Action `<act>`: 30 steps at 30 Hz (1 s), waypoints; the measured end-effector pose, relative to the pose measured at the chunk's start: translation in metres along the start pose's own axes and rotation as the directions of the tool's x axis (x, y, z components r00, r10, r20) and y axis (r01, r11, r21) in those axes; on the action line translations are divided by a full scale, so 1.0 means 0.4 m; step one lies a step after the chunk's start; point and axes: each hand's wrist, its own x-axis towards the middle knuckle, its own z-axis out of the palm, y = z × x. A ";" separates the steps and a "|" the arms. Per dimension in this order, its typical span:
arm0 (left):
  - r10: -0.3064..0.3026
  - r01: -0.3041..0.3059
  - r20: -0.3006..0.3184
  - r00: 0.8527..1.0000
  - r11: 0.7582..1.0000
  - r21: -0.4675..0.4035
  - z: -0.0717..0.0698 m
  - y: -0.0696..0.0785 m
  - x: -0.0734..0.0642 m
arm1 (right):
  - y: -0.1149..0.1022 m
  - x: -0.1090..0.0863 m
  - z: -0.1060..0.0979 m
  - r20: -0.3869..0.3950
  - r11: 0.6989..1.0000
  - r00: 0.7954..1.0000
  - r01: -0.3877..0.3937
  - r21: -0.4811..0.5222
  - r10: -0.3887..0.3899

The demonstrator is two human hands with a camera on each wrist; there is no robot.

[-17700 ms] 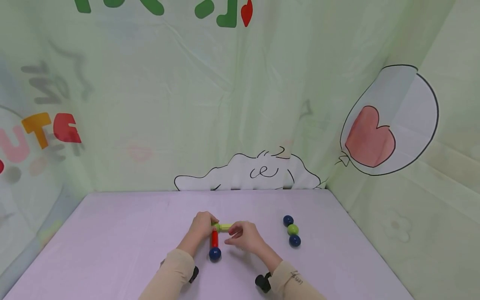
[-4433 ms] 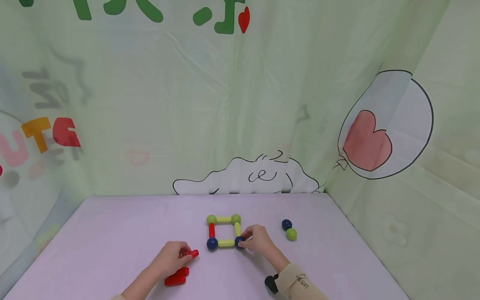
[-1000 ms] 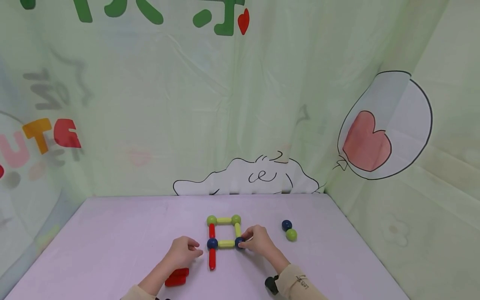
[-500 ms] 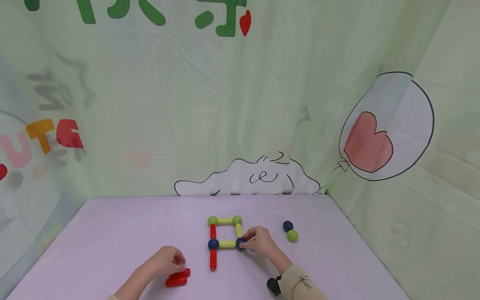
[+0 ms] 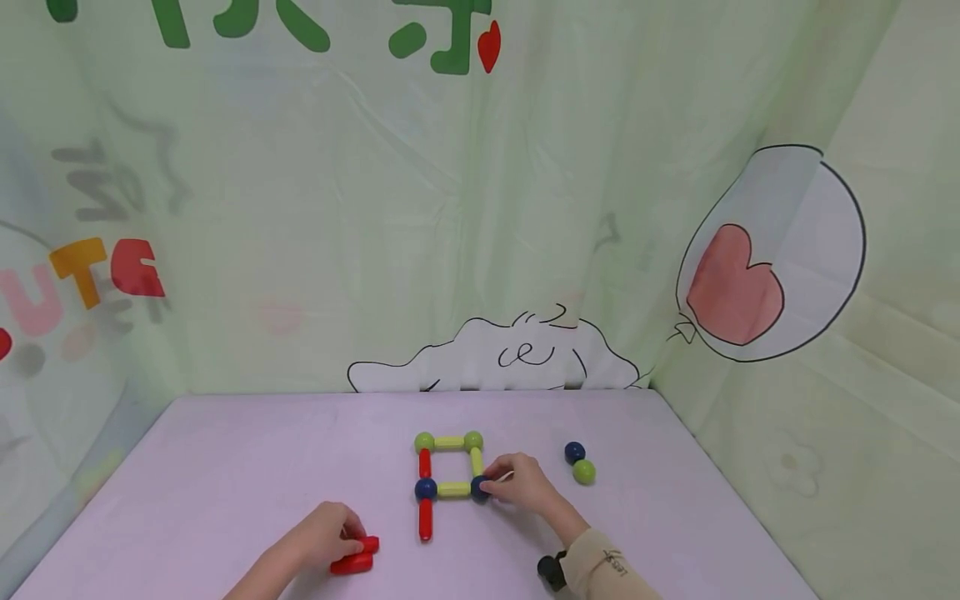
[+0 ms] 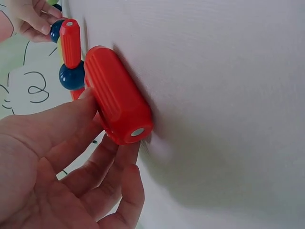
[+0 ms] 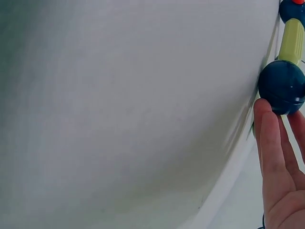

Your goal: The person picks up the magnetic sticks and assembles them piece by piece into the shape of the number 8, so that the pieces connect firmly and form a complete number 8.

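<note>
In the head view, a square of magnetic rods and balls lies mid-table: two green balls (image 5: 424, 442) at the far corners, a blue ball (image 5: 426, 489) at near left, another blue ball (image 5: 477, 490) at near right. Yellow rods (image 5: 453, 490) form three sides, a red rod (image 5: 425, 463) the left one. From the near-left ball a further red rod (image 5: 426, 521) points toward me. My right hand (image 5: 522, 483) pinches the near-right ball. Two loose red rods lie at left; my left hand (image 5: 326, 533) pinches the farther one (image 5: 370, 544), beside the nearer rod (image 5: 352, 565).
A loose blue ball (image 5: 575, 452) and a green ball (image 5: 584, 472) sit close together on the right side of the lilac table (image 5: 660, 533). Printed curtains (image 5: 300, 250) hang behind and along both sides.
Over the last seconds, a red rod went from my left hand onto the near-left blue ball. The left hand then drew back to the loose red rods. My right hand kept its place on the ball.
</note>
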 end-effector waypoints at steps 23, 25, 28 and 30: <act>-0.146 0.133 -0.119 0.982 0.985 -0.109 0.024 0.048 0.025 | 0.004 0.013 -0.007 0.016 0.999 0.999 -0.049 0.020 0.049; -0.135 0.120 -0.133 0.982 0.986 -0.118 0.030 0.055 0.029 | 0.006 0.014 -0.006 0.015 0.999 0.999 -0.043 0.023 0.043; -0.116 0.095 -0.141 0.983 0.984 -0.150 0.041 0.066 0.037 | 0.009 0.015 -0.007 0.011 0.999 0.999 -0.040 0.023 0.040; -0.114 0.088 -0.147 0.983 0.981 -0.175 0.048 0.077 0.041 | 0.011 0.015 -0.008 0.009 0.999 0.999 -0.042 0.020 0.041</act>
